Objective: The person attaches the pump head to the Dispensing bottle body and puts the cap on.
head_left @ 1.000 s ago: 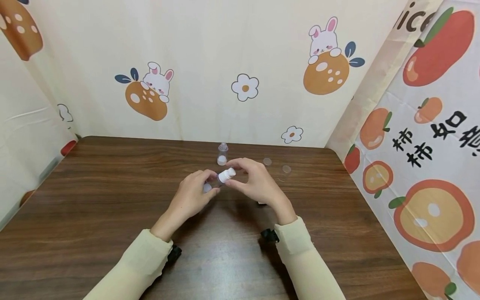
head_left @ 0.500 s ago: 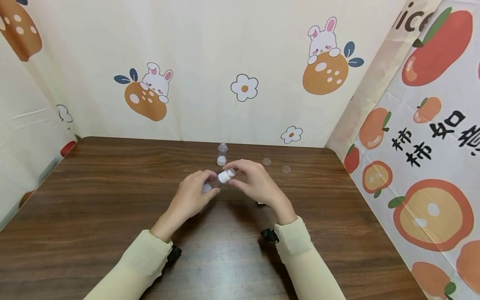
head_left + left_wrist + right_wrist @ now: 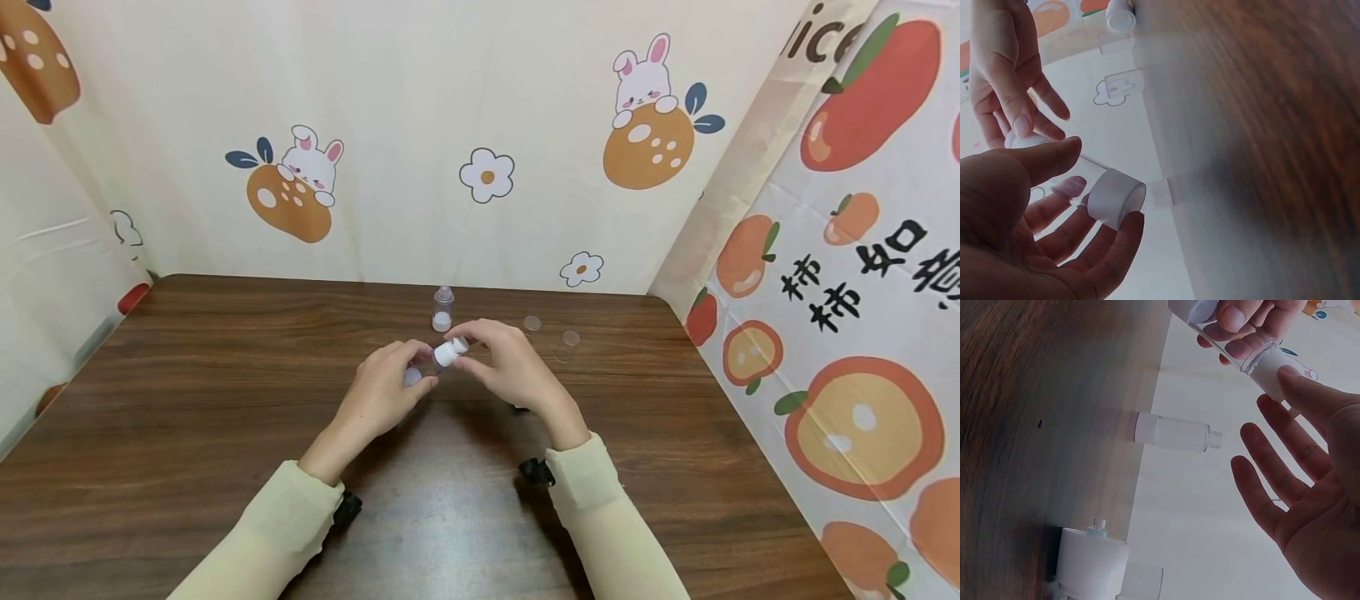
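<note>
A small clear bottle (image 3: 1219, 344) with a white base and white top (image 3: 446, 353) is held tilted above the table. My left hand (image 3: 382, 385) grips its clear body, thumb on one side and fingers on the other; the white base (image 3: 1113, 199) shows beyond the palm in the left wrist view. My right hand (image 3: 512, 363) pinches the white top between thumb and forefinger, its other fingers spread free. Behind the hands stands a second clear bottle (image 3: 442, 312) with a white base, and its threaded neck is bare in the right wrist view.
Two clear caps (image 3: 532, 323) (image 3: 571, 338) stand on the wooden table (image 3: 225, 400) to the right of the second bottle. A white piece with a small nozzle (image 3: 1092, 559) sits near the right hand, mostly hidden in the head view. Printed curtains border the back and sides.
My right fingers have shifted slightly on the white top, and its tip looks a little turned. Both hands and the bottle otherwise stay almost in place.
</note>
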`<state>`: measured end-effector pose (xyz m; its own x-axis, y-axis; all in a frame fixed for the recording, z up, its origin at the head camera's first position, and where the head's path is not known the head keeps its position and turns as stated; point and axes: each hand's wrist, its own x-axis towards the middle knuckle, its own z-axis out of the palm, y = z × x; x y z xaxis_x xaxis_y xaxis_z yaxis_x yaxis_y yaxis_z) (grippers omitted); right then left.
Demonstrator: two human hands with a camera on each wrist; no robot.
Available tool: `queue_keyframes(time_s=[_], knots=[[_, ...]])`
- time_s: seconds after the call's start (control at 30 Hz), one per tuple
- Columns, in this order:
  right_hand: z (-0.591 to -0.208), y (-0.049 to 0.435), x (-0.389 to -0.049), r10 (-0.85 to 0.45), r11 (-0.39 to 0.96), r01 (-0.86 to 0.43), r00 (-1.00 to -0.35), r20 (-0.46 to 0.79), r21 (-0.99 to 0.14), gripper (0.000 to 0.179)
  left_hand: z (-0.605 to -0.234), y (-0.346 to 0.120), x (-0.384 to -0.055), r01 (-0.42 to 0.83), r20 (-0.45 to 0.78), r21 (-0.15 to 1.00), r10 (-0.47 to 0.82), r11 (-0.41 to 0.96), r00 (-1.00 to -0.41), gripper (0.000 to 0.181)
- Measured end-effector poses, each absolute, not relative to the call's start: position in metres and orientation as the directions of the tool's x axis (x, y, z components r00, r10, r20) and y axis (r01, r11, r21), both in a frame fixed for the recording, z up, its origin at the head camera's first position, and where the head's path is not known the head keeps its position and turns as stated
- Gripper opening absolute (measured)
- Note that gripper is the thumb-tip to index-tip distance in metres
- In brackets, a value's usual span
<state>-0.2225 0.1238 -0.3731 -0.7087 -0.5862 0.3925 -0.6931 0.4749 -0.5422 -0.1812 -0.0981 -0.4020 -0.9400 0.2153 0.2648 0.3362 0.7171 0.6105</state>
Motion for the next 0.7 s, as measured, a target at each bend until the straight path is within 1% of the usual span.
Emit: queue_keyframes(time_s=[0.3, 0.7], knots=[[-0.3746, 0.1218, -0.2226, -0.576, 0.481, -0.689, -0.714, 0.397, -0.543, 0.026, -0.4022, -0.0985, -0.1812, 0.334, 0.262, 0.609, 0.215, 0.72, -0.941, 0.032], [-0.3761, 0.1184, -0.222, -0.524, 0.536, -0.631, -0.77, 0.364, -0.562, 0.013, -0.4024, -0.0981, -0.1812, 0.338, 0.264, 0.608, 0.218, 0.719, -0.939, 0.032]])
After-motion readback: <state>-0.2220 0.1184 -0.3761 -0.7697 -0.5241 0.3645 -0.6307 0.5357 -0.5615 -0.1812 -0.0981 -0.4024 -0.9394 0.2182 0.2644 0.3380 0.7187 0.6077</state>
